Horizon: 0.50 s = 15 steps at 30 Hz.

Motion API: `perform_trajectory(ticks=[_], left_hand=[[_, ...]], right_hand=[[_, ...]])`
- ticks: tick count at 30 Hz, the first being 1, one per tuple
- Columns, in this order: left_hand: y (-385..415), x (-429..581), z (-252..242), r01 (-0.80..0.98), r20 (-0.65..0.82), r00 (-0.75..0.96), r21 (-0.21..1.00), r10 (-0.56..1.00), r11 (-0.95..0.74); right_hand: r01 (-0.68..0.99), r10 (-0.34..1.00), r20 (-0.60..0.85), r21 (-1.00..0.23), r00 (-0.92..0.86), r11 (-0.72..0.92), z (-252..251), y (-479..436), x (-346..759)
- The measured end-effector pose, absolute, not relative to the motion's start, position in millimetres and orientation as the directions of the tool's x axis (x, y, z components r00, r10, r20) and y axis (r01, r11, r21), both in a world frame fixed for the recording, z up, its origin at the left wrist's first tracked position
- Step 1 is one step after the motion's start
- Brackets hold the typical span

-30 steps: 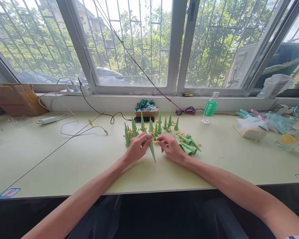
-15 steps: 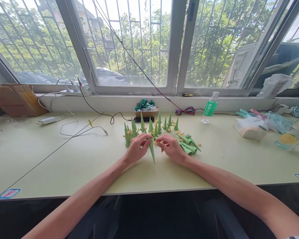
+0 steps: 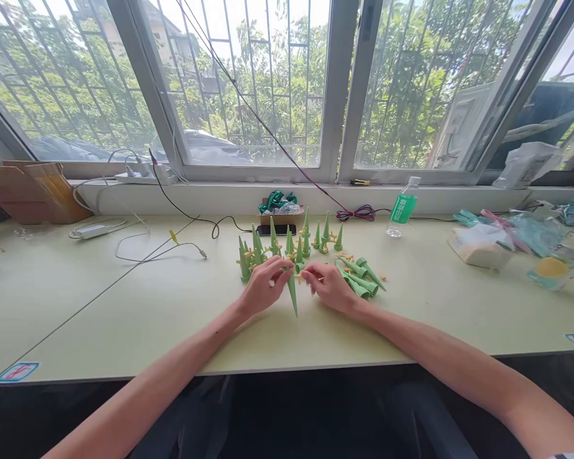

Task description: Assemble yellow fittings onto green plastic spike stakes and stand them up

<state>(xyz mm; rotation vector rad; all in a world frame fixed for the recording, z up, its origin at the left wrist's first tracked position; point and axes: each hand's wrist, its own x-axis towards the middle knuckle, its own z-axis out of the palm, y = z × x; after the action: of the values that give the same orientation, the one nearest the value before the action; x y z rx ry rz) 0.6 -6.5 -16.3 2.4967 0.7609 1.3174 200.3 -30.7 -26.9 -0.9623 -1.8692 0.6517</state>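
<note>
Pinched in the fingers of my left hand (image 3: 268,284) is a green cone (image 3: 293,298), its tip pointing down toward the table's front edge. My right hand (image 3: 329,285) is closed at the fingertips around a small yellow piece (image 3: 298,278) beside the cone's wide end. Just beyond both hands, several green cones (image 3: 307,224) stand upright with yellow pieces on their sides. More green cones (image 3: 373,274) lie in a loose pile to the right of my right hand, with small yellow pieces (image 3: 383,278) around them.
Behind the upright cones lie a dark phone (image 3: 283,229) and a small box (image 3: 281,218) of green and silver wrappings. A bottle (image 3: 402,209) stands at the back right, near plastic bags (image 3: 536,233). Cables (image 3: 148,258) and a cardboard box (image 3: 33,194) are on the left.
My right hand has drawn slightly to the right, and more of the yellow piece shows. The cone in my left hand has shifted very slightly downward.
</note>
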Motion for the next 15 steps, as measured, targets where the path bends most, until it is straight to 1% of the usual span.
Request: perform_trajectory(ticks=[5,11,15], left_hand=[[-7.6,1.1,-15.9,0.324,0.702,0.482,0.413,0.524,-0.851],[-6.8,0.8,-16.1,0.337,0.697,0.478,0.417,0.535,-0.844],[-7.1,0.3,-16.4,0.333,0.685,0.493,0.422,0.537,-0.844]], right_hand=[[0.404,0.842,0.458,-0.739,-0.286,0.539,-25.8,-30.9,200.4],[0.369,0.823,0.457,-0.74,-0.336,0.562,-24.7,-33.3,199.8],[0.385,0.824,0.448,-0.733,-0.348,0.561,-25.4,-33.3,199.9]])
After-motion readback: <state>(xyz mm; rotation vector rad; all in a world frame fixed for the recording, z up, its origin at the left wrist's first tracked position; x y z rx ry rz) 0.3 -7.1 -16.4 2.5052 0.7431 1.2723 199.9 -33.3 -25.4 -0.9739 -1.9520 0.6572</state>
